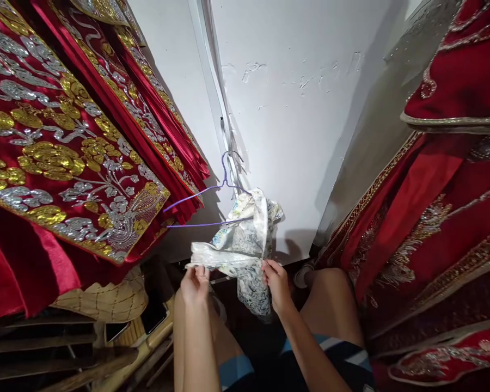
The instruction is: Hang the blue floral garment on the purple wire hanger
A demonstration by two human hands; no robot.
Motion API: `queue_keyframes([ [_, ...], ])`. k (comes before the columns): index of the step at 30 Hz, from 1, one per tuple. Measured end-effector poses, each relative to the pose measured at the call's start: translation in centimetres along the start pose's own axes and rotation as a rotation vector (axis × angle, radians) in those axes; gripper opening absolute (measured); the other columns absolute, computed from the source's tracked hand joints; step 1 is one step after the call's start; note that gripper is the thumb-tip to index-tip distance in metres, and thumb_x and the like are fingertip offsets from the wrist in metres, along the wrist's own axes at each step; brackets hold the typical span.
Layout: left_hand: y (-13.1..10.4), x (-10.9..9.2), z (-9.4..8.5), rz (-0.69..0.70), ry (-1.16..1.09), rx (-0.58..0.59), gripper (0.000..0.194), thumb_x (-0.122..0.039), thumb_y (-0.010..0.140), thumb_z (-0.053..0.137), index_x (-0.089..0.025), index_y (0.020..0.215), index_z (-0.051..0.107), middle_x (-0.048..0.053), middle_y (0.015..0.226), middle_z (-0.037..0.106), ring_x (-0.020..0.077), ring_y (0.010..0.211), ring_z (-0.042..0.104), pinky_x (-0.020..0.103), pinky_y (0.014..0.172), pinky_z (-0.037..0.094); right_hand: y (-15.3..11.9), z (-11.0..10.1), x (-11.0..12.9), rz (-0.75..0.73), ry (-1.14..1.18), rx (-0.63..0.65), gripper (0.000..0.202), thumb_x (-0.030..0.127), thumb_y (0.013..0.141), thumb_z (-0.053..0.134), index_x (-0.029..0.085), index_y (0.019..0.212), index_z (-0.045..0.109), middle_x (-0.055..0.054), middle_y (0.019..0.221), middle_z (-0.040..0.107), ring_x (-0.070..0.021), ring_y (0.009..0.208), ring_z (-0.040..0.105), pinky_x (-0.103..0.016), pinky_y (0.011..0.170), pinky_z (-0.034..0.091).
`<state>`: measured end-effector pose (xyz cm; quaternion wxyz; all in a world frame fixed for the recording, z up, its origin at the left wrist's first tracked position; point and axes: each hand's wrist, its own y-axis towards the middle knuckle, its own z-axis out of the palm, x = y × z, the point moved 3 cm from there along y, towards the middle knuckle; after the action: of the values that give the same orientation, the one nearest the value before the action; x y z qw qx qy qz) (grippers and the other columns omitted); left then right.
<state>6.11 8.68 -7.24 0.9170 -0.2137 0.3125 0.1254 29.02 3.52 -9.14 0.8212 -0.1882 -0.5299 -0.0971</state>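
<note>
A white garment with a blue and yellow floral print (251, 283) hangs partly on a purple wire hanger (206, 224). Only the right end of the hanger goes into the cloth; its left end sticks out bare. My left hand (195, 284) pinches the lower left edge of the garment, pulling that side out to the left. With closed fingers, my right hand (276, 280) grips the cloth's edge near its middle. The hanger's hook is up against a metal strip (221, 130) on the wall. Part of the cloth droops between my knees.
Red garments with gold and silver sequins (93, 163) hang at the left. More red embroidered garments (424, 218) hang on the right. Behind the hanger stands a white wall panel (286, 120). A bamboo rack (147, 348) with a phone (154, 316) on it is at lower left.
</note>
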Motion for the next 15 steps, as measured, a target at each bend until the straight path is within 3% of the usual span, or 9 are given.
queue_keyframes([
  [2,-1.4,2.0,-0.4,-0.054,-0.012,-0.043,0.028,-0.010,0.091,0.044,-0.016,0.065,0.051,-0.001,0.061,0.052,0.0102,0.059,0.056,0.027,0.074,0.052,0.2,-1.7,-1.2,0.068,0.028,-0.062,0.039,0.053,0.057,0.073,0.018,0.060,0.057,0.005,0.050,0.045,-0.0072,0.042,0.033,-0.023,0.042,0.026],
  [4,-2.8,3.1,0.3,-0.093,-0.039,-0.008,0.025,-0.014,0.093,0.046,-0.017,0.071,0.058,0.002,0.071,0.060,0.0131,0.071,0.063,0.031,0.081,0.052,0.4,-3.4,-1.9,0.091,0.035,-0.104,0.038,0.050,0.053,0.076,0.018,0.058,0.057,0.004,0.052,0.049,-0.0071,0.041,0.035,-0.023,0.042,0.027],
  [8,-5.4,3.0,3.2,-0.044,-0.031,0.245,0.004,-0.020,0.081,0.068,-0.017,0.082,0.066,0.002,0.085,0.065,0.0136,0.083,0.063,0.025,0.082,0.051,1.1,-5.8,-3.2,0.126,-0.041,-0.138,0.036,0.049,0.049,0.074,0.018,0.058,0.059,0.002,0.054,0.053,-0.0076,0.040,0.037,-0.023,0.040,0.027],
  [12,-8.5,2.9,5.6,0.006,0.176,0.485,0.024,-0.035,0.074,0.079,-0.016,0.081,0.066,0.002,0.083,0.061,0.0133,0.078,0.059,0.023,0.075,0.048,1.3,-7.0,-4.0,0.115,-0.137,-0.168,0.032,0.046,0.049,0.072,0.019,0.059,0.060,0.000,0.056,0.057,-0.0117,0.045,0.044,-0.025,0.043,0.034],
  [15,-10.3,3.6,6.3,0.011,0.389,0.606,0.027,-0.041,0.081,0.074,-0.016,0.080,0.064,0.003,0.083,0.059,0.0140,0.078,0.055,0.023,0.074,0.044,0.9,-7.1,-3.1,-0.055,-0.212,-0.225,0.030,0.046,0.056,0.073,0.020,0.068,0.063,-0.002,0.067,0.063,-0.0194,0.065,0.058,-0.030,0.062,0.048],
])
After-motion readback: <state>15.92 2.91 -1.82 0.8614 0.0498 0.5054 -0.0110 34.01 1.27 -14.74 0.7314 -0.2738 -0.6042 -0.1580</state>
